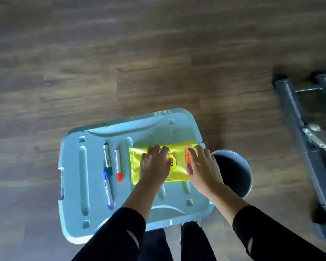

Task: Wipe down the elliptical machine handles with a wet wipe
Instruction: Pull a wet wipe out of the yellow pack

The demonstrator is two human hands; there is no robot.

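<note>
— On top of the pale blue bin lid (87, 166), a yellow wipe pack (177, 166) is lain flat, and both hands are laid on it. What is being risked?

— Slipping, mainly. The left hand (154, 164) is spread palm-down over the pack's middle, fingers open and flat; nothing is clamped. The right hand (198, 166) is set on the pack's right end, beside the orange strip, fingers extended. Whether a flap or a wipe is pinched there cannot be told, since the fingertips are blurred.

— So no wipe is seen out yet?

— None can be made out. If the flap is pulled while the pack is held only by flat pressure, the whole pack may be dragged along the ribbed lid.

— And the surroundings?

— 3 markers (109, 172) are lying loose just left of the pack; they could be knocked and rolled off. A grey bucket (247, 178) is standing against the lid's right edge, directly under the right wrist, so the pack or a wipe could be dropped into it.

— The machine itself?

— Only a grey metal frame (299, 132) is visible at the right, well apart from the hands. No handles are shown, so a wipe may be dried or soiled on the floor (120, 53) before it is carried over.
</note>
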